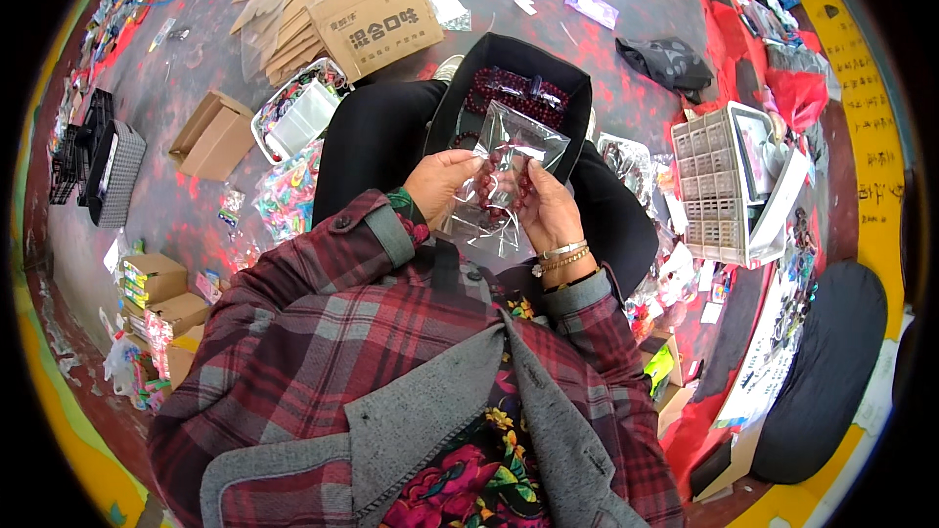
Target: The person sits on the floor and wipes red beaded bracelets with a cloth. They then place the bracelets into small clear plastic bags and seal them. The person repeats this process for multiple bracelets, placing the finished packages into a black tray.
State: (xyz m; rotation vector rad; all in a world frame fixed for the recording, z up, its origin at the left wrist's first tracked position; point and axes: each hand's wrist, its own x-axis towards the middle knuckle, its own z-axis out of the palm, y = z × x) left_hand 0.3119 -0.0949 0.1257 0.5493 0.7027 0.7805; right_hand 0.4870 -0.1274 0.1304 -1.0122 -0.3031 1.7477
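In front of my lap, a clear plastic bag [523, 129] is stretched between both hands. My left hand [440, 185] pinches its left edge between thumb and fingers. On the other side my right hand [552, 217], with bracelets at the wrist, grips the right edge. A string of dark red beads [486, 194] shows in the middle of the bag; glare hides whether my fingers also touch it. Just beyond, a black open box [577, 88] rests between my legs, with more dark red bead strings [518, 95] inside.
Flattened cardboard [377, 22] lies at the far left. A white bin of small goods [304, 117] and an open carton [215, 135] are to my left. A pale plastic crate [706, 186] stands at the right, near a black stool [824, 372]. A black bag [667, 66] lies far right.
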